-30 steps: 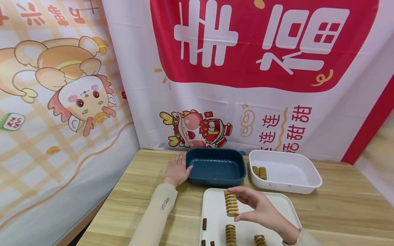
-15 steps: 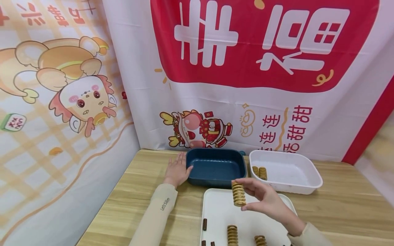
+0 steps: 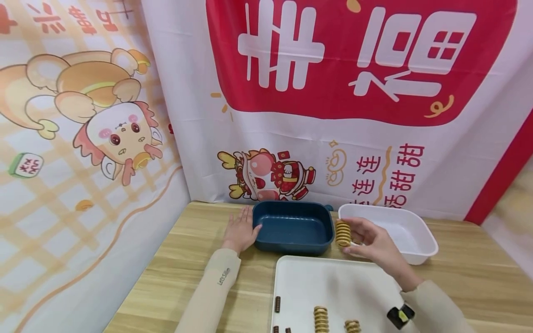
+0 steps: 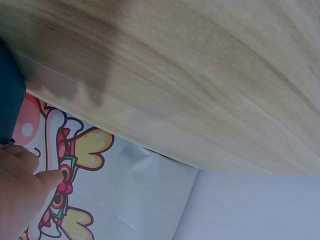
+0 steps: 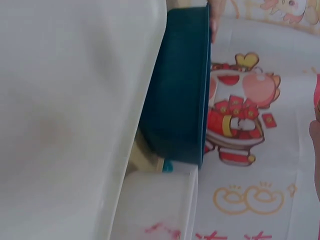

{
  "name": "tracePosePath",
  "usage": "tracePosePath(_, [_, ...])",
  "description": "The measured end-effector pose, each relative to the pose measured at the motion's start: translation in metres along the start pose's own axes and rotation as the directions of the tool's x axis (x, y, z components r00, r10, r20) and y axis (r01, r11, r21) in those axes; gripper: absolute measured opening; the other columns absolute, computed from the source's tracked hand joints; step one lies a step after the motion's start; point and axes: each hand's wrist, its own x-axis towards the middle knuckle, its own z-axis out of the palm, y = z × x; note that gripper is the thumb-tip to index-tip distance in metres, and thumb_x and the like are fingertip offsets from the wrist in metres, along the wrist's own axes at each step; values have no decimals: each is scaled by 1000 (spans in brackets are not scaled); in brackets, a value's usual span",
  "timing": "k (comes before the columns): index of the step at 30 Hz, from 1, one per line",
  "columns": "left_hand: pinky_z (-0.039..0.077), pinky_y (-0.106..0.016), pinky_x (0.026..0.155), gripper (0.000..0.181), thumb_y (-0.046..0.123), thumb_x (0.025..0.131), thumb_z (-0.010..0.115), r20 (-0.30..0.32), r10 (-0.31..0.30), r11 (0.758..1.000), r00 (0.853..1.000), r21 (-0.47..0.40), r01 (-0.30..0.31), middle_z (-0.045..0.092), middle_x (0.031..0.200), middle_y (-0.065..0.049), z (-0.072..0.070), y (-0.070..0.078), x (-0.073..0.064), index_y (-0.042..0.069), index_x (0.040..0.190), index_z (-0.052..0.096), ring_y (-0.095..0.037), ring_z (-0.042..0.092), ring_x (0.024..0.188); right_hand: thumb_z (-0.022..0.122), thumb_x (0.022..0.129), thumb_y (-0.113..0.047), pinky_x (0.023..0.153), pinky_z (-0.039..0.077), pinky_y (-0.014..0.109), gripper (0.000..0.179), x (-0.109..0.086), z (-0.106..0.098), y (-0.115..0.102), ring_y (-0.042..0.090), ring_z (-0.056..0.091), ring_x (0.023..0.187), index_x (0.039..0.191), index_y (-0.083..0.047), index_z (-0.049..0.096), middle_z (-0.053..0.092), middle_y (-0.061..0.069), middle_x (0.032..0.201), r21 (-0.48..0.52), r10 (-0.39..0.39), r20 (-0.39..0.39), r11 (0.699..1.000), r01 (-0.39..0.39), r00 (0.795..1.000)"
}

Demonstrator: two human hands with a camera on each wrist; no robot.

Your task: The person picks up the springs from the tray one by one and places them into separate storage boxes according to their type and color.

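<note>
My right hand [image 3: 372,240] pinches a ridged golden stack of round biscuits [image 3: 343,233] between fingers and thumb, at the left end of the white bin [image 3: 410,229]. It mostly hides the biscuit stacks inside that bin. My left hand [image 3: 241,230] lies with straight fingers against the left side of the dark blue bin [image 3: 293,245]. In the left wrist view, part of the left hand [image 4: 22,185] shows at the lower left. Two more biscuit stacks, one standing near the middle [image 3: 321,319] and one to its right [image 3: 352,326], are on the white tray [image 3: 308,277].
Several small dark brown ridged pieces [image 3: 277,304] lie along the tray's left side. A wooden table [image 3: 166,277] carries everything. Printed cloth [image 3: 266,129] hangs behind the bins and on the left. A small black device [image 3: 401,316] sits at the right cuff.
My right hand has carried the biscuit stack up and to the right, from above the tray to the white bin. The left hand has stayed at the blue bin.
</note>
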Motion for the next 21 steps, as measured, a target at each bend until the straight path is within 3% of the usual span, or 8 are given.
tracePosePath(9, [18, -54, 111, 69, 46, 101, 36, 6, -7, 1000, 1000, 6, 7, 28, 153, -17, 0, 0, 0, -4, 147, 28, -30, 24, 141, 73, 83, -2, 92, 42, 16, 58, 12, -36, 16, 0, 54, 112, 133, 6, 46, 57, -4, 126, -97, 167, -132, 979, -180, 977])
tracePosePath(21, [17, -54, 111, 69, 46, 101, 36, 22, -9, 1000, 1000, 0, 9, 27, 153, -17, -1, 0, 0, -3, 148, 27, -30, 23, 142, 75, 83, -11, 92, 39, 11, 63, 12, -69, 48, -10, 50, 107, 134, 7, 44, 56, -3, 123, -206, 257, -214, 931, -301, 942])
